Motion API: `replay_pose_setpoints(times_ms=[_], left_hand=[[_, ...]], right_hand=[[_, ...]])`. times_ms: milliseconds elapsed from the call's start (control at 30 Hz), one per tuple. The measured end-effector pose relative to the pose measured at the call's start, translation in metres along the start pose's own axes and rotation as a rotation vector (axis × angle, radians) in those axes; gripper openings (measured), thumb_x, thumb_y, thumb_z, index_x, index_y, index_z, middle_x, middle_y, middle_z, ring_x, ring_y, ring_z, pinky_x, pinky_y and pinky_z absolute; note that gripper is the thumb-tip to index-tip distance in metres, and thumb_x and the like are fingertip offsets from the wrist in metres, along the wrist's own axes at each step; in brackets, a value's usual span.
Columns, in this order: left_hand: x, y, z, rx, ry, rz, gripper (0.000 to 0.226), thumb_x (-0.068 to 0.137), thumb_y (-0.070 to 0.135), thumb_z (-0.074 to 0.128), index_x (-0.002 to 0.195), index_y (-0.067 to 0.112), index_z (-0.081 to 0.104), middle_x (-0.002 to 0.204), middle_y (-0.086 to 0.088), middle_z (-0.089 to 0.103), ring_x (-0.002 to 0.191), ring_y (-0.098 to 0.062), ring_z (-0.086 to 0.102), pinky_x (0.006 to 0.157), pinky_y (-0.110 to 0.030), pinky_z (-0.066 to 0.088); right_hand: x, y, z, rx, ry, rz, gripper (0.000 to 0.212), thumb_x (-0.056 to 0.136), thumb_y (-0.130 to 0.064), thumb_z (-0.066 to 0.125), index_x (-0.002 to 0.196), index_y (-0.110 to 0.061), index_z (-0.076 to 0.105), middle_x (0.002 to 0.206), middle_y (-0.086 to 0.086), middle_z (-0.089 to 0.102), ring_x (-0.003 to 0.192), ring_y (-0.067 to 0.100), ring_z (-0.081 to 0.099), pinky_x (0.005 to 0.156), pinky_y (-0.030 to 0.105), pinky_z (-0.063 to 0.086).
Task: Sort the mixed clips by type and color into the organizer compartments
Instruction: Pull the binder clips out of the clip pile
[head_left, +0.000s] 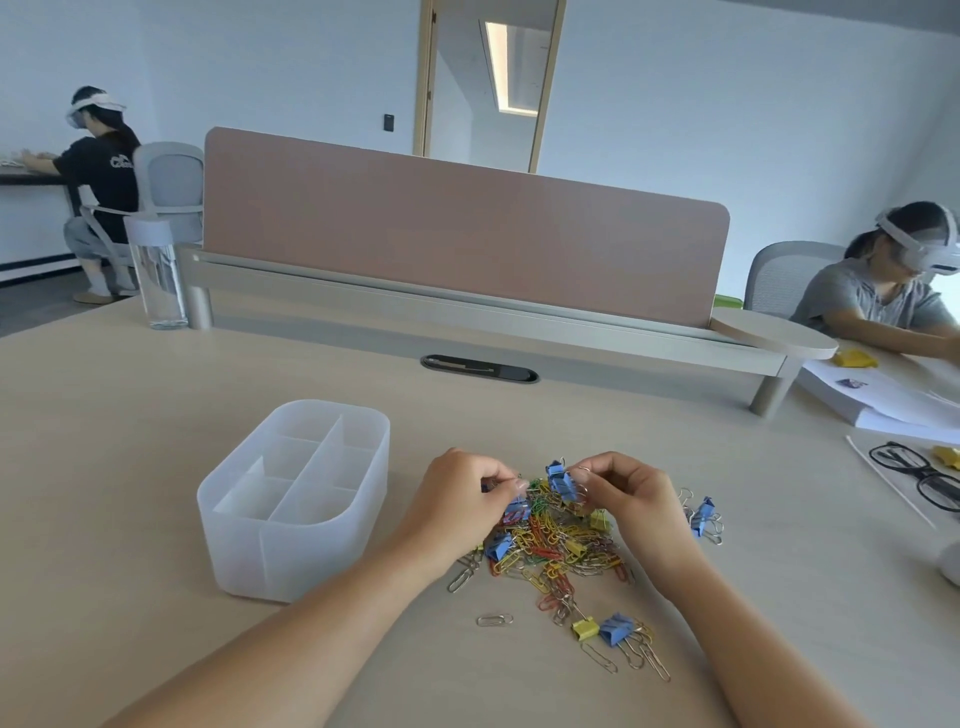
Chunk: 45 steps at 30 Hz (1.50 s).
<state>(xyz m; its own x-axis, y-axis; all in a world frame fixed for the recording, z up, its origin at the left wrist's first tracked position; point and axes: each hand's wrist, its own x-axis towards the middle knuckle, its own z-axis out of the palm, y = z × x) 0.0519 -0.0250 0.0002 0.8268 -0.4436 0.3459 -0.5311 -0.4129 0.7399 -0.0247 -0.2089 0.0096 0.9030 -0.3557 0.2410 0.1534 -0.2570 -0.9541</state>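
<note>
The right hand (628, 499) pinches a blue binder clip (561, 480) just above the mixed pile (556, 545), while the left hand (457, 512) pinches tangled paper clips (521, 512), apparently to free it for the empty organizer (244, 540) alongside.

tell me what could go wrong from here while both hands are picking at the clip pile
1. The right hand pinches a blue binder clip atop the tangled paper clip pile; lifting it may drag hooked clips and scatter them.
2. The silver paper clip lying apart between the forearms could get swept off the desk or missed.
3. The left hand reaches in beside the organizer; its forearm might nudge it.
</note>
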Motion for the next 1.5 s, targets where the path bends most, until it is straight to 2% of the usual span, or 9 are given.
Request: replay_pose_setpoints(times_ms=[100, 200, 533, 733, 833, 900, 1033, 1233, 1500], left_hand=[[0.0, -0.002, 0.002, 0.005, -0.002, -0.02, 0.016, 0.088, 0.034, 0.069, 0.088, 0.023, 0.079, 0.086, 0.01, 0.075, 0.078, 0.002, 0.064, 0.072, -0.023, 0.054], [0.0, -0.003, 0.0, -0.017, 0.019, 0.021, 0.013, 0.088, 0.033, 0.07, 0.087, 0.023, 0.079, 0.079, 0.014, 0.072, 0.078, 0.005, 0.062, 0.066, -0.013, 0.048], [-0.011, 0.007, -0.013, -0.175, 0.116, 0.24, 0.007, 0.083, 0.014, 0.076, 0.088, 0.015, 0.08, 0.088, 0.01, 0.073, 0.085, 0.002, 0.066, 0.076, -0.013, 0.052], [-0.013, 0.003, -0.016, -0.352, 0.121, 0.071, 0.009, 0.081, 0.006, 0.076, 0.086, 0.012, 0.079, 0.085, 0.008, 0.075, 0.076, -0.005, 0.071, 0.071, -0.018, 0.056], [-0.013, 0.002, -0.016, -0.422, 0.116, 0.014, 0.009, 0.081, 0.006, 0.076, 0.086, 0.012, 0.079, 0.086, 0.005, 0.076, 0.073, -0.011, 0.073, 0.075, -0.029, 0.06], [-0.013, 0.001, -0.016, -0.4, 0.124, 0.038, 0.01, 0.081, 0.005, 0.076, 0.087, 0.013, 0.079, 0.088, 0.006, 0.075, 0.075, -0.009, 0.072, 0.075, -0.028, 0.06], [-0.014, 0.002, -0.017, -0.172, 0.138, 0.322, 0.008, 0.081, 0.005, 0.076, 0.085, 0.01, 0.078, 0.097, 0.007, 0.074, 0.088, 0.0, 0.068, 0.076, -0.017, 0.055], [-0.014, 0.01, -0.028, 0.214, 0.218, 0.848, 0.01, 0.084, 0.002, 0.072, 0.077, 0.007, 0.068, 0.105, -0.003, 0.07, 0.095, -0.008, 0.068, 0.08, -0.022, 0.056], [-0.014, 0.013, -0.031, 0.374, 0.258, 0.976, 0.006, 0.086, 0.001, 0.069, 0.087, 0.005, 0.074, 0.098, -0.004, 0.069, 0.085, -0.011, 0.063, 0.071, -0.021, 0.054]], right_hand=[[0.001, 0.001, 0.001, -0.017, -0.025, -0.002, 0.005, 0.088, -0.007, 0.067, 0.086, -0.002, 0.069, 0.07, 0.001, 0.068, 0.061, 0.008, 0.061, 0.062, 0.02, 0.051], [0.001, 0.001, 0.001, -0.013, -0.029, -0.006, 0.004, 0.087, -0.005, 0.067, 0.087, -0.001, 0.068, 0.069, 0.0, 0.068, 0.059, 0.008, 0.06, 0.061, 0.021, 0.051], [0.001, 0.003, -0.003, 0.015, -0.038, 0.004, 0.003, 0.083, 0.003, 0.069, 0.084, 0.002, 0.066, 0.073, 0.011, 0.071, 0.063, 0.015, 0.064, 0.061, 0.024, 0.054], [-0.002, 0.001, -0.003, -0.061, -0.03, -0.064, 0.008, 0.08, 0.006, 0.072, 0.08, 0.0, 0.067, 0.073, 0.009, 0.072, 0.068, 0.017, 0.069, 0.067, 0.022, 0.055], [-0.005, 0.002, -0.001, -0.158, -0.044, -0.091, 0.013, 0.081, 0.003, 0.073, 0.077, -0.009, 0.068, 0.077, 0.006, 0.073, 0.076, 0.02, 0.071, 0.073, 0.028, 0.058], [-0.007, 0.004, -0.001, -0.271, -0.019, -0.137, 0.016, 0.082, 0.0, 0.073, 0.076, -0.015, 0.068, 0.079, 0.0, 0.073, 0.078, 0.016, 0.071, 0.075, 0.031, 0.059], [-0.008, 0.001, 0.0, -0.516, 0.046, -0.415, 0.02, 0.079, 0.005, 0.074, 0.078, -0.015, 0.069, 0.078, -0.013, 0.071, 0.078, 0.001, 0.068, 0.072, 0.019, 0.055], [-0.009, -0.002, -0.003, -0.625, 0.156, -0.66, 0.022, 0.077, 0.01, 0.073, 0.083, -0.011, 0.07, 0.086, -0.007, 0.071, 0.081, 0.001, 0.067, 0.072, 0.021, 0.056], [-0.011, -0.005, -0.001, -0.668, 0.229, -0.755, 0.017, 0.078, 0.007, 0.074, 0.083, -0.008, 0.07, 0.088, -0.002, 0.071, 0.081, 0.007, 0.067, 0.072, 0.017, 0.054]])
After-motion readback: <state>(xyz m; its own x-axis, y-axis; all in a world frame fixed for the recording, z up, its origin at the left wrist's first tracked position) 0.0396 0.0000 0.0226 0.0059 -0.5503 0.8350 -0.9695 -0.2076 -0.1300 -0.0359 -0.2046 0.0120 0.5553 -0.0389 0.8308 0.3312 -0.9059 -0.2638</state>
